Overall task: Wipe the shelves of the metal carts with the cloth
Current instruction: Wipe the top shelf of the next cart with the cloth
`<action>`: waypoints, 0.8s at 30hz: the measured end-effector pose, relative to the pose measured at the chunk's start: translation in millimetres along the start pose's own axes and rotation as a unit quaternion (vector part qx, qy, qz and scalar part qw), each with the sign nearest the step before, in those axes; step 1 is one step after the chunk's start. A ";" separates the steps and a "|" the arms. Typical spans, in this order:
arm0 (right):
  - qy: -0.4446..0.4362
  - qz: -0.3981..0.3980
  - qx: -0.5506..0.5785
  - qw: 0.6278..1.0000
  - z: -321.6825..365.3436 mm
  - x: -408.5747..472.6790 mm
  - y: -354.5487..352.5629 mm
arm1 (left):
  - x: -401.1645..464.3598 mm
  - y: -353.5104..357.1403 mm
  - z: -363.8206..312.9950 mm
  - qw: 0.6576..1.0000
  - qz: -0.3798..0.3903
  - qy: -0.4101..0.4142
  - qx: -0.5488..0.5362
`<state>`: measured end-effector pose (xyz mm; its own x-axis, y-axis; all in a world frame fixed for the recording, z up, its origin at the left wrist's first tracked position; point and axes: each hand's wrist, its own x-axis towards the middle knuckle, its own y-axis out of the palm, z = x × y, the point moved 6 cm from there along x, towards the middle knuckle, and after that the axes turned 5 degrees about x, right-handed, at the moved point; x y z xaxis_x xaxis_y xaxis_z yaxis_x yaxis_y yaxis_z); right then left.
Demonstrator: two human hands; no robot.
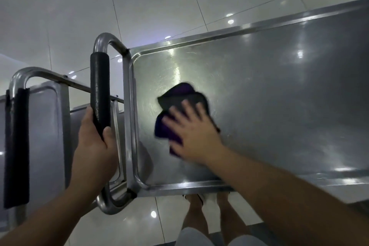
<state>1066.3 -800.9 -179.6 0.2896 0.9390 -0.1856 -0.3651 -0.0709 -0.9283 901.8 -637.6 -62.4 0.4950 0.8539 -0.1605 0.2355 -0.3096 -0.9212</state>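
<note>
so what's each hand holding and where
Left hand grips the cart handle at the lower end of its black foam sleeve. Right hand presses flat on the purple cloth.

Legible text, labels, brands, numbers, signs: none. The cart shelf, the black handle grip and the cloth carry no readable marking. The cloth is blurred.
</note>
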 end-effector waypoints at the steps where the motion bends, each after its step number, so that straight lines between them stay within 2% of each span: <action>1: -0.075 0.030 -0.002 0.997 20.6 -2.7 10.7 | 0.2 0.0 0.3 1.000 -0.001 -0.003 0.000; 3: -0.165 0.058 -0.011 0.984 22.8 -0.3 15.4 | 1.1 -0.4 -1.0 1.000 -0.001 -0.001 -0.004; 5: -0.141 0.026 -0.016 0.989 -10.9 17.0 -1.1 | 1.5 -0.2 -2.3 1.000 0.006 0.002 -0.010; 7: -0.007 -0.033 -0.002 0.999 -73.7 42.7 -30.4 | 2.4 1.1 0.9 1.000 0.017 -0.009 -0.015; 9: 0.168 -0.091 0.014 0.981 -153.9 58.9 -63.1 | 3.2 1.5 5.6 1.000 0.018 -0.021 -0.015; 12: 0.400 -0.141 0.060 0.904 -255.4 59.7 -97.9 | 2.1 1.8 5.0 1.000 0.015 -0.016 -0.022; 14: 0.478 -0.153 0.089 0.860 -280.0 64.2 -103.8 | 2.4 1.2 4.7 1.000 0.010 -0.012 -0.024; 15: 0.494 -0.156 0.094 0.850 -277.9 70.1 -103.5 | 3.1 1.4 5.2 1.000 0.010 -0.012 -0.022; 16: 0.496 -0.155 0.096 0.849 -267.1 78.9 -101.8 | 3.3 1.7 5.9 1.000 0.014 -0.012 -0.021; 18: 0.443 -0.144 0.092 0.880 -224.7 109.5 -97.6 | 3.2 1.8 7.5 1.000 0.016 -0.013 -0.021; 21: 0.239 -0.077 0.077 0.965 -114.9 171.2 -77.7 | 2.9 1.2 6.3 1.000 0.019 -0.010 -0.018; 22: 0.162 -0.044 0.070 0.983 -71.4 189.5 -67.4 | 2.7 1.3 5.5 1.000 0.018 -0.012 -0.018; 24: 0.050 0.020 0.064 0.996 3.1 212.1 -48.2 | 1.8 0.6 3.6 1.000 0.013 -0.014 -0.013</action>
<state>1142.6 -597.2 -173.2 0.3578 0.8974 -0.2583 -0.4859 -0.0574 -0.8721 899.8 -634.7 -64.5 0.4778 0.8566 -0.1947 0.2451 -0.3428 -0.9068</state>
